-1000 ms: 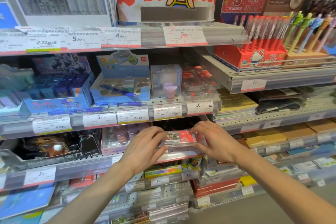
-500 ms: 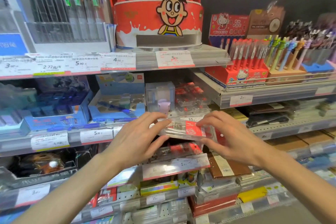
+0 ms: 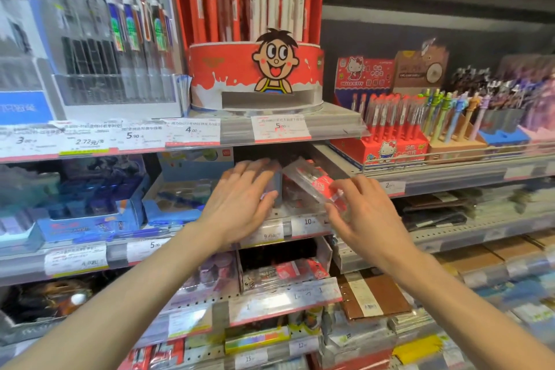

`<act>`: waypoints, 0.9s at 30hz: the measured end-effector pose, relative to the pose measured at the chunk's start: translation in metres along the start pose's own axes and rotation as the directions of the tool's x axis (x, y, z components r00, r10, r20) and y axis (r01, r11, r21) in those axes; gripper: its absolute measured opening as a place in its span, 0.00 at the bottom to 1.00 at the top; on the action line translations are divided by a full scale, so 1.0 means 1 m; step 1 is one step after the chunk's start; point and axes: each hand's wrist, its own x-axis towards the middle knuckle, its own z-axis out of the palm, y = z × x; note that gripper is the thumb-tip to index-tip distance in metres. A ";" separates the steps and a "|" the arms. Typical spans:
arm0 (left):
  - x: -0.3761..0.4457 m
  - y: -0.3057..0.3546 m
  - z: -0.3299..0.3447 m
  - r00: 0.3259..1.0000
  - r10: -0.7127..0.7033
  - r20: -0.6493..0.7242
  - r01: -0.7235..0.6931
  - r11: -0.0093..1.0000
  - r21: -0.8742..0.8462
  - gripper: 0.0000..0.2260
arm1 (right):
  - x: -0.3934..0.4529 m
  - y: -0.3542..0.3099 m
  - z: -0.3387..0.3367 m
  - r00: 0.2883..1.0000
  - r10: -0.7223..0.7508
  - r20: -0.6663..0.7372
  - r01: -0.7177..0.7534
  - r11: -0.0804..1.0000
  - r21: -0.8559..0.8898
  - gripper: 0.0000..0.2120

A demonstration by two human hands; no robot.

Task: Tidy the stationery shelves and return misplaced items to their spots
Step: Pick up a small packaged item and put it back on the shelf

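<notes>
My right hand (image 3: 365, 210) pinches a clear flat packet with a red label (image 3: 315, 182), tilted, its far end pointing into the middle shelf (image 3: 309, 227). My left hand (image 3: 240, 201) lies with straight fingers against a clear plastic box (image 3: 276, 186) on that same shelf, just left of the packet. More red-labelled packets (image 3: 285, 273) lie in a divided bay on the shelf below.
A round red pen display with a cartoon boy (image 3: 255, 78) stands on the top shelf. Red Hello Kitty pens (image 3: 387, 129) and novelty pens fill the right unit. Blue boxes (image 3: 90, 204) sit left on the middle shelf. A brown notebook (image 3: 372, 294) lies lower right.
Both hands rose from the lower shelf to the middle shelf. The packet, first held by both hands, is now in the right hand alone and tilted; the left hand moved onto the clear box.
</notes>
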 end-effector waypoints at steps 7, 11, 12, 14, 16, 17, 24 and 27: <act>0.004 -0.009 0.007 0.993 -0.050 0.104 0.047 0.998 0.036 0.26 | 0.035 -0.021 0.020 0.984 0.169 0.060 -0.161 0.980 -0.120 0.17; 0.004 -0.010 0.007 0.992 -0.058 0.110 0.053 0.997 0.049 0.24 | 0.056 -0.030 0.032 0.973 0.198 0.119 -0.176 0.969 -0.173 0.21; 0.005 -0.010 0.007 0.992 -0.060 0.114 0.055 0.997 0.050 0.24 | 0.060 -0.031 0.034 0.970 0.204 0.130 -0.179 0.967 -0.179 0.22; 0.005 -0.010 0.008 0.991 -0.063 0.120 0.058 0.997 0.044 0.25 | 0.067 -0.033 0.039 0.967 0.206 0.148 -0.176 0.965 -0.194 0.23; 0.005 -0.012 0.009 0.990 -0.066 0.126 0.063 0.998 0.028 0.26 | 0.070 -0.032 0.040 0.968 0.174 0.178 -0.130 0.963 -0.236 0.25; 0.005 -0.013 0.010 0.990 -0.065 0.125 0.062 0.998 0.022 0.27 | 0.071 -0.029 0.039 0.967 0.150 0.206 -0.098 0.965 -0.245 0.27; 0.003 -0.016 0.015 0.994 -0.052 0.096 0.052 0.999 -0.002 0.29 | 0.068 0.002 0.039 0.902 -0.123 0.413 0.164 0.984 -0.064 0.28; 0.001 -0.016 0.016 0.994 -0.057 0.092 0.058 0.998 -0.003 0.27 | 0.066 0.000 0.051 0.907 -0.141 0.396 0.189 0.978 -0.085 0.26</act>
